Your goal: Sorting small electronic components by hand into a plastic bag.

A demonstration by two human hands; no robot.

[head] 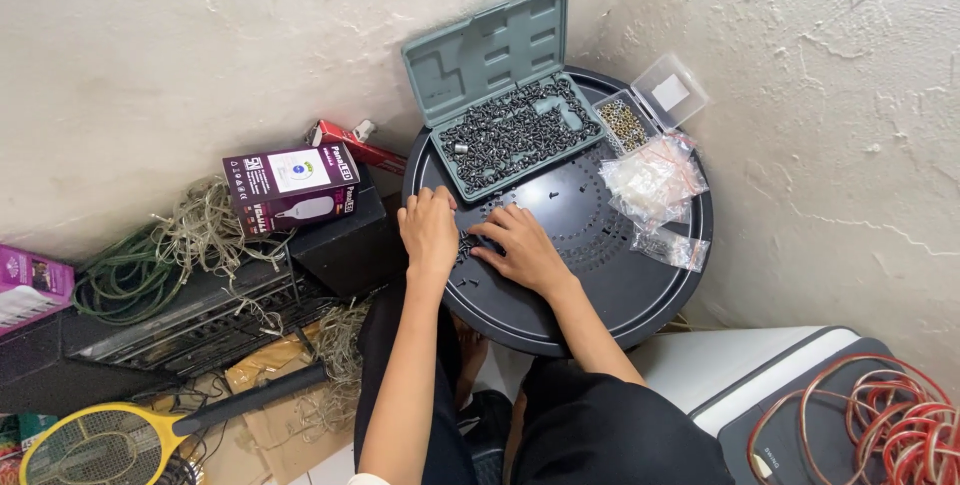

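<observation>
I see my left hand [430,230] and right hand [520,248] pinching loose black screws [468,242] on the round table [640,290]; the case [515,133] at twelve o'clock looks nearly full, few left

Purple carton [292,188] with a white panel and a bulb picture sits on the black box left of the round table; a flat red-and-white box [352,144] leans against the wall just behind it, and a magenta box [30,285] shows at the far left edge. On the table's right side: small clear zip bags [655,180] in a heap, one more clear bag [670,247] just below, and a clear lidded case [650,105] with a white label by the wall.
</observation>
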